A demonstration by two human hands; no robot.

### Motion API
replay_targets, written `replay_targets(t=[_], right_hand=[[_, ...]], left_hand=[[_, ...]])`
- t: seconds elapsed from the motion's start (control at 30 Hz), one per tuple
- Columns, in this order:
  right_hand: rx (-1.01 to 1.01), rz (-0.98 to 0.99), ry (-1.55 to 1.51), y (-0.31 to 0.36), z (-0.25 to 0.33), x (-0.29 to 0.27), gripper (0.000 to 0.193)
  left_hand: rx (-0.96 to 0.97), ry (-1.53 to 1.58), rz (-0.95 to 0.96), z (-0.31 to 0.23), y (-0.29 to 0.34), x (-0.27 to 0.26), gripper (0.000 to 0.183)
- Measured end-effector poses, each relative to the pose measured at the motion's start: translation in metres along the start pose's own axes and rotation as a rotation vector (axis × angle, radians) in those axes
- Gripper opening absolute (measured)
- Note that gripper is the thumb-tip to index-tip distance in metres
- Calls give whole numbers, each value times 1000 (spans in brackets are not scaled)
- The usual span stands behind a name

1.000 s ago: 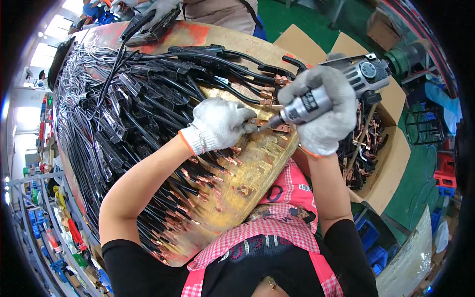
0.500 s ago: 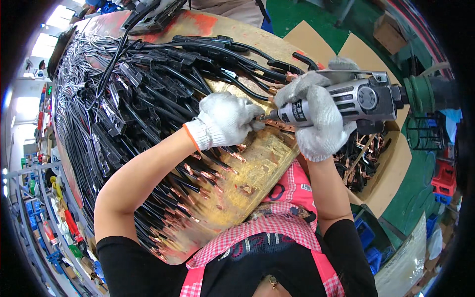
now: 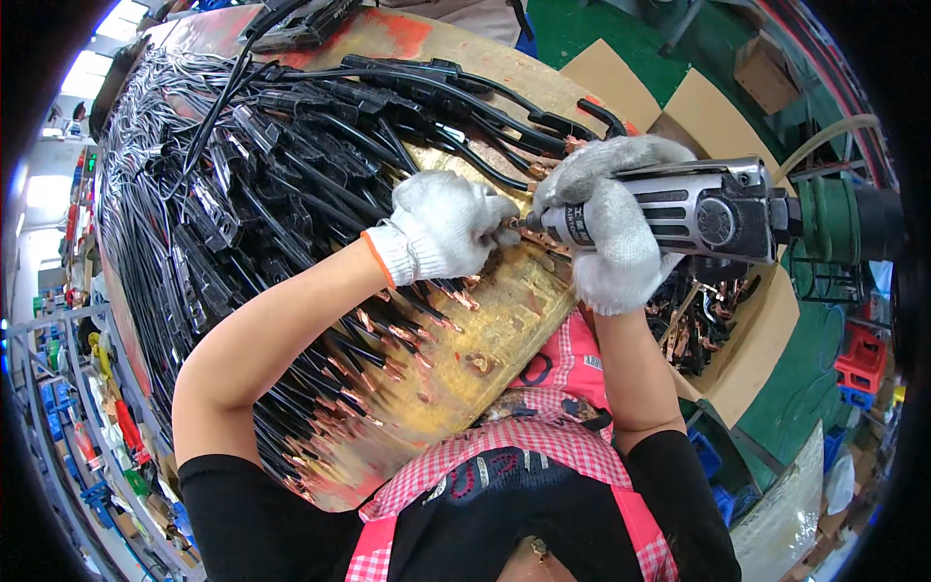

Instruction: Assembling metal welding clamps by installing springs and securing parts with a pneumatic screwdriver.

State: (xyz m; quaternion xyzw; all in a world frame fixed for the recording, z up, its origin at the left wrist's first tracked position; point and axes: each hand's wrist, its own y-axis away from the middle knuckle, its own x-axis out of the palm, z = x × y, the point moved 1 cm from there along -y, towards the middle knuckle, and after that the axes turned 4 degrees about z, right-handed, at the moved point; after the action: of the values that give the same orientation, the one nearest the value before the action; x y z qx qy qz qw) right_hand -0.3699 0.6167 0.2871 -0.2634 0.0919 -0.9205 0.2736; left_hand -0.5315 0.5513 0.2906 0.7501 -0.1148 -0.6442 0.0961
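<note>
My right hand (image 3: 618, 238), in a white knit glove, is wrapped round the front of a silver and black power driver (image 3: 693, 211). The tool lies sideways, its nose pointing left. At that nose, the gloved fingers of my left hand (image 3: 438, 223) are closed in a pinch. A small coppery piece shows at the fingertips, but the fingers hide most of it. Under and around both hands lie black cables (image 3: 291, 199) with bare copper ends, heaped on a worn, paint-stained tabletop (image 3: 495, 335).
An open cardboard box (image 3: 756, 354) holding copper and black pieces stands right of the table. Beyond it are red crates (image 3: 860, 357) on the green floor. Shelving (image 3: 73, 417) with coloured goods stands at left. Part of another person (image 3: 465, 19) shows at the far edge.
The driver's nose has come slightly nearer my left fingers, and my right hand has shifted a little left with it. My left hand keeps its pinch.
</note>
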Motion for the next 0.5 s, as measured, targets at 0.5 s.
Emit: replay_targets(t=[0.5], right_hand=[[-93,24,24,3,-5,-1,32]], left_hand=[[-2,0,-24,-2,3,2,24]])
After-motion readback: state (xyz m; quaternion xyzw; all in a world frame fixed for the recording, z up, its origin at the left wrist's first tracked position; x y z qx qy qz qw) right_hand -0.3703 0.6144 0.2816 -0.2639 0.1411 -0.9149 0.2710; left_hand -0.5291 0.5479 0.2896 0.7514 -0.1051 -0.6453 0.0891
